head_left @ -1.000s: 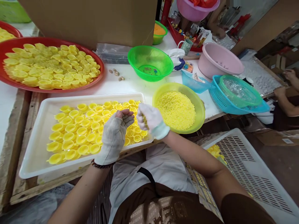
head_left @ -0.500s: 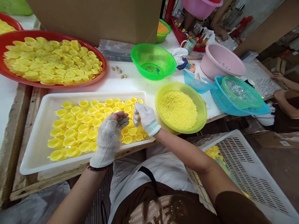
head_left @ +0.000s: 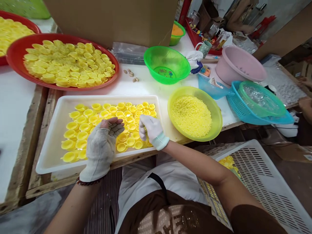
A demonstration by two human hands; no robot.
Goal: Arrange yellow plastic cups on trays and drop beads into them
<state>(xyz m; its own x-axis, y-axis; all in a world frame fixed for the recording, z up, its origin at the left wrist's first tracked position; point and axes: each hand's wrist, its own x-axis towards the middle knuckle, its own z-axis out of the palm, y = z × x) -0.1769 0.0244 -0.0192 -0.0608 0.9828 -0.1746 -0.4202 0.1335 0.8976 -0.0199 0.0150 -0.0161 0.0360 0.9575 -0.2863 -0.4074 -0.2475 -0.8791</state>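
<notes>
My left hand (head_left: pixel 101 148), in a whitish glove with bare-looking fingertips, hovers over the middle of a white tray (head_left: pixel 46 146). Its fingers are loosely bent, not closed on anything visible. To its right, my right hand (head_left: pixel 150 128), also gloved, has its fingers curled together above the tray's right part; what lies in them is hidden. Small round yellow plastic cups (head_left: pixel 83 126) stand in rows in the tray. Close to my right hand, a yellow bowl (head_left: pixel 218 122) contains many small yellow pellets (head_left: pixel 192 115).
Behind the tray stands a red basin (head_left: pixel 14 61) heaped with yellow cups. A green bowl (head_left: pixel 168 53), a pink basin (head_left: pixel 234 65) and blue baskets (head_left: pixel 258 115) line the table. A white slatted crate (head_left: pixel 263 169) is at lower right. A person's arm (head_left: pixel 305 105) shows at right.
The view has shifted left, so the table's things appear further right. My left hand has moved left, away from my right hand, which remains curled over the tray.
</notes>
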